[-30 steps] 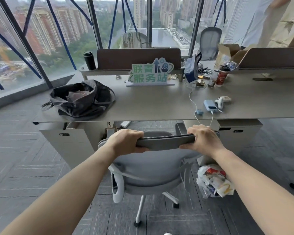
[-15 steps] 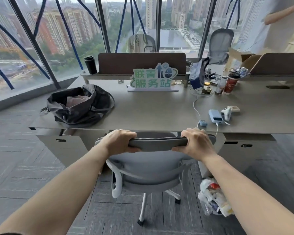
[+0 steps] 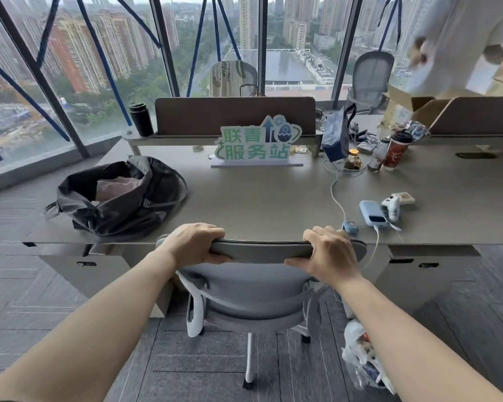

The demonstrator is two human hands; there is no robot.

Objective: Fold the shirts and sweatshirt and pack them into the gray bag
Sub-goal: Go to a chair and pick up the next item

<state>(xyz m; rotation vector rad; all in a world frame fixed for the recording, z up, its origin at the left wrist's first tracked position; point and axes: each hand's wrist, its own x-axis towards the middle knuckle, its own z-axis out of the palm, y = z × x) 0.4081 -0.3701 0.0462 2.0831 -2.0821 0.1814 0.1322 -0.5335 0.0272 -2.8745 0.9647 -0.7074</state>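
Note:
The gray bag (image 3: pixel 145 210) lies open on the left part of the desk (image 3: pixel 259 198), with folded pale pink cloth (image 3: pixel 116 187) showing inside it. A gray office chair (image 3: pixel 253 288) stands in front of me at the desk's front edge. My left hand (image 3: pixel 195 242) grips the left end of the chair's backrest top (image 3: pixel 262 250), and my right hand (image 3: pixel 328 253) grips its right end. Both hands sit well to the right of the bag and do not touch it.
A green and white sign (image 3: pixel 256 143) stands at the desk's middle back. A power bank (image 3: pixel 373 213), cable, cup (image 3: pixel 395 150) and small items sit to the right. A plastic rubbish bag (image 3: pixel 360 358) lies on the floor right of the chair. A person in white (image 3: pixel 462 44) stands far right.
The chair has rolled forward toward the desk with both my hands on its backrest, and my view has come closer to the desk. The bag has not moved.

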